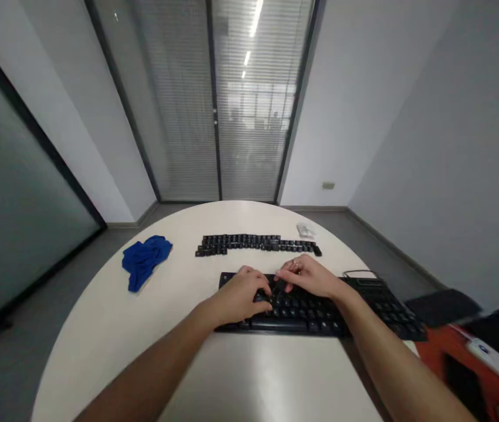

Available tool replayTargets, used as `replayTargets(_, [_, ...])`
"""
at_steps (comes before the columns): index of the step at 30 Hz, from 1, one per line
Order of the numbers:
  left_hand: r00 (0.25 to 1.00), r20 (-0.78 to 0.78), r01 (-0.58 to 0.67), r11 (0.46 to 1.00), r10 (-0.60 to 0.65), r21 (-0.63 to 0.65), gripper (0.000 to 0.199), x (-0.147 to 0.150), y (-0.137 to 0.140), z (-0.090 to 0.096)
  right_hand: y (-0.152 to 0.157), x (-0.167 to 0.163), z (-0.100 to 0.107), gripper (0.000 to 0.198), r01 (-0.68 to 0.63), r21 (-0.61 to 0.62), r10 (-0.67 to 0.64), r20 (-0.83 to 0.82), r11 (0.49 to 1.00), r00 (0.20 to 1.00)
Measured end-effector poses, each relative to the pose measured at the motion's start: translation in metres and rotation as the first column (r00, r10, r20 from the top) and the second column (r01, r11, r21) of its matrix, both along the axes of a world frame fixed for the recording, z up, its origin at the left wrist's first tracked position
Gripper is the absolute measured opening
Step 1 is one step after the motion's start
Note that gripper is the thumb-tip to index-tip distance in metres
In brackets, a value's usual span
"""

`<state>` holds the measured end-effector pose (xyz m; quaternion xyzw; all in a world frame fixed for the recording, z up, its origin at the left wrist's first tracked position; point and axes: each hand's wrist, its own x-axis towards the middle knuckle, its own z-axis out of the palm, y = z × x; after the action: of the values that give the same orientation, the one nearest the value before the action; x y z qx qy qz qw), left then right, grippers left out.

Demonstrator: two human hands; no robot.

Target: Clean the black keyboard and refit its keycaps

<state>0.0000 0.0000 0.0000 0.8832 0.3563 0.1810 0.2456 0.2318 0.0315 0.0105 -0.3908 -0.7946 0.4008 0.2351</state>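
A black keyboard (293, 325) lies on the table, with both hands over its left half. My left hand (243, 296) rests on its left end, with the thumb and curled fingers apart and dark keys showing between them. My right hand (304, 275) reaches in from the right over the upper keys. Its thumb and fingertips are pinched together beside a small dark shape that blends with the keys, so what they hold cannot be made out. Loose black keycaps (243, 241) lie in rows on the table beyond the keyboard.
The round white table (179, 351) carries a crumpled blue cloth (146, 258) at left and a small clear plastic bag (306, 230) at the back right. Another black keyboard-like device (390, 305) with a cable lies at right. Past the table edge is a red surface (434, 346).
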Motion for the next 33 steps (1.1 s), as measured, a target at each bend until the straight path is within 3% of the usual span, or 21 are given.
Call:
replayTargets(4, [1.000,0.027,-0.008,1.000,0.008,-0.007,0.018,0.000,-0.001,-0.001,-0.001,-0.001,0.001,0.040,0.013,-0.021,-0.014,-0.024,1.000,1.000])
replayTargets(9, [0.993,0.088,-0.075,0.995,0.080,-0.063,0.034,-0.002,-0.002,-0.002,0.001,-0.002,-0.001,0.038,0.043,-0.012,-0.044,-0.035,0.999,0.998])
replayTargets(18, [0.989,0.133,-0.050,0.995,0.061,-0.085,0.034,0.001,-0.002,-0.006,0.006,-0.002,-0.011,0.042,0.051,-0.033,-0.053,-0.055,0.998,0.997])
replayTargets(27, [0.996,0.037,-0.079,0.992,0.075,0.100,0.011,0.007,-0.003,-0.005,0.001,-0.006,-0.005,0.041,0.054,0.009,-0.053,-0.035,0.999,0.998])
replayTargets(33, [0.997,-0.018,-0.070,0.990,0.073,0.124,0.014,0.006,-0.002,-0.003,0.002,-0.006,-0.005,0.043,0.055,0.043,-0.055,-0.014,0.998,0.998])
